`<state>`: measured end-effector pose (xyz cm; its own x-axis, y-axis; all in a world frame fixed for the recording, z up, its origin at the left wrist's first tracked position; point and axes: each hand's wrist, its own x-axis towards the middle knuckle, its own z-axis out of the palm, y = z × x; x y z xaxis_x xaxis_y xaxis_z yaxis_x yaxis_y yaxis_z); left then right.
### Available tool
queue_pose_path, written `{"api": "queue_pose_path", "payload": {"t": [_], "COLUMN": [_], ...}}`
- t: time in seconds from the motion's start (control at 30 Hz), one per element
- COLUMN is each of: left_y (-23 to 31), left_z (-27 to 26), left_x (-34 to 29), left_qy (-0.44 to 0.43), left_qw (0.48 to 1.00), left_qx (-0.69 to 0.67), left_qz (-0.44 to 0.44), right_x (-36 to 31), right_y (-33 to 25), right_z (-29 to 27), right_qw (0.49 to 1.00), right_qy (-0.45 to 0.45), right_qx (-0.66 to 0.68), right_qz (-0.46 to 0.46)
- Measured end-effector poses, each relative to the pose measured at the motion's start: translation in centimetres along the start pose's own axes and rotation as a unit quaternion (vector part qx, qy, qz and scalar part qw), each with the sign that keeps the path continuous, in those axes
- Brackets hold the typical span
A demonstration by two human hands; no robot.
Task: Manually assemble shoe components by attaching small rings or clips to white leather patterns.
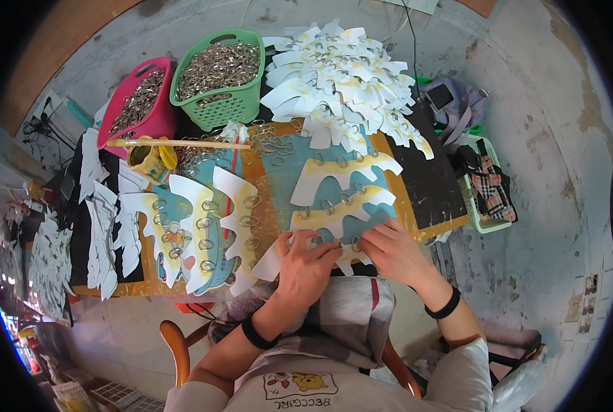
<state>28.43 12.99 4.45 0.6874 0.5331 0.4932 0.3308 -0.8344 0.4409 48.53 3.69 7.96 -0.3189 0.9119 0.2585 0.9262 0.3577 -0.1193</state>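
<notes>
The nearest white cut piece, yellowish along its upper edge and fitted with metal rings, lies under both my hands at the table's front. My left hand has its fingers bent and closed on the piece's middle, beside a ring. At the right end, next to another metal ring, my right hand pinches the piece's edge. The fingers partly hide what they press. Just beyond lie two similar pieces, one white piece with rings and a farther ringed piece.
More ringed pieces lie at left, beside stacked plain white pieces. A pink basket and green basket hold metal rings. A stick rests across a glue tin. A heap of ringed pieces sits at the back.
</notes>
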Motion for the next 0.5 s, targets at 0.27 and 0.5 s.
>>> {"api": "queue_pose_path", "payload": {"t": [0.27,0.5], "left_y": [-0.3,0.1], "left_z": [0.0,0.1], "left_x": [-0.3,-0.3], "left_qy": [-0.004,-0.002], "left_qw": [1.000,0.999], "left_qx": [0.013,0.029], "left_qz": [0.017,0.012], "right_x": [1.2,3.0], "right_y": [-0.9,1.5], "right_z": [-1.3,0.0], "right_qw": [0.997,0.995], "right_qy": [0.054,0.005], "right_qx": [-0.010,0.063], "right_qz": [0.049,-0.081]}}
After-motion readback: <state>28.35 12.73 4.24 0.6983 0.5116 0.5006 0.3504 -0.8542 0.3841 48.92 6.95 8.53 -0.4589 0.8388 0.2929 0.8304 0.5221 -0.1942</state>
